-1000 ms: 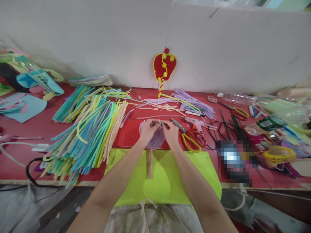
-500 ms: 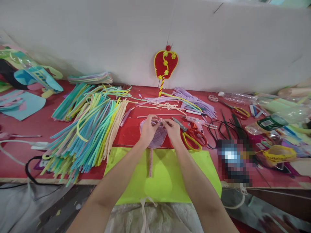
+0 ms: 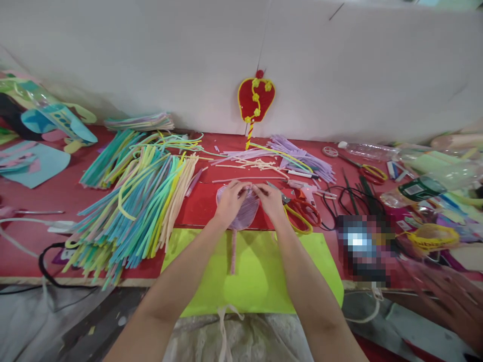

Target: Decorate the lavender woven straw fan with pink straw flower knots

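My left hand (image 3: pixel 231 199) and my right hand (image 3: pixel 268 198) meet above a purple pipe-cleaner fan (image 3: pixel 247 213), fingertips pinched together. Between them is a small pinkish piece of pipe cleaner (image 3: pixel 248 187), mostly covered by my fingers. The fan lies on the red table, its stem (image 3: pixel 233 254) pointing toward me over a lime-green sheet (image 3: pixel 249 286). Scissors with yellow and red handles (image 3: pixel 300 221) and a hot glue gun (image 3: pixel 305 191) lie just right of my right hand.
Bundles of coloured pipe cleaners (image 3: pixel 139 201) cover the left; purple ones (image 3: pixel 298 156) lie behind. A red fan with yellow flowers (image 3: pixel 256 99) stands against the white board. At right are bottles (image 3: pixel 422 188), a blurred-out device (image 3: pixel 362 251) and another person's hand (image 3: pixel 449 296).
My fingertips have shifted slightly at the small piece. Another person's hand has come in at the lower right. The fan keeps its place.
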`<action>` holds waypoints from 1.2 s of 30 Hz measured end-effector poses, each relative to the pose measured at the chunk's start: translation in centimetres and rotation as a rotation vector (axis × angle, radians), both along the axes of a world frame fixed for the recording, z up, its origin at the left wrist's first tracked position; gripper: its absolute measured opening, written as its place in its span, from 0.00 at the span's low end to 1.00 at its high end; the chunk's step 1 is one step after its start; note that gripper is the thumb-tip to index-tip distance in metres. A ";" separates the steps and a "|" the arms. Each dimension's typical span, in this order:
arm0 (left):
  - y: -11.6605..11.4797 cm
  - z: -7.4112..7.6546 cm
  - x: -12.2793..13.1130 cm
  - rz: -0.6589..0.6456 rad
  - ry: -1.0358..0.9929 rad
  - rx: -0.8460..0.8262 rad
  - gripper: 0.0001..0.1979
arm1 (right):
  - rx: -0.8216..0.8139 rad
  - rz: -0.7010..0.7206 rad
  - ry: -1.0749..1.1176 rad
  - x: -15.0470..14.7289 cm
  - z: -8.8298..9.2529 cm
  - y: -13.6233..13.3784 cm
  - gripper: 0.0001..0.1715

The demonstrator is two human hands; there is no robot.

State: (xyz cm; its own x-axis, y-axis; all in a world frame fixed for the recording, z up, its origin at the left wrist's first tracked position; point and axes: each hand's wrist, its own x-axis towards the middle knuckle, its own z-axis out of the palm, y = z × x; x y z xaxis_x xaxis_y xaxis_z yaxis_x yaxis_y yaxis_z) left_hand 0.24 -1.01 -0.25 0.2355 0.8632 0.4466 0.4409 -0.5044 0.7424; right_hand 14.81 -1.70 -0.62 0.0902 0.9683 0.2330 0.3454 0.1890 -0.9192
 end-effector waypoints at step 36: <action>0.5 -0.5 -0.3 -0.030 0.079 0.019 0.09 | 0.008 0.069 -0.106 0.5 0.0 0.0 0.18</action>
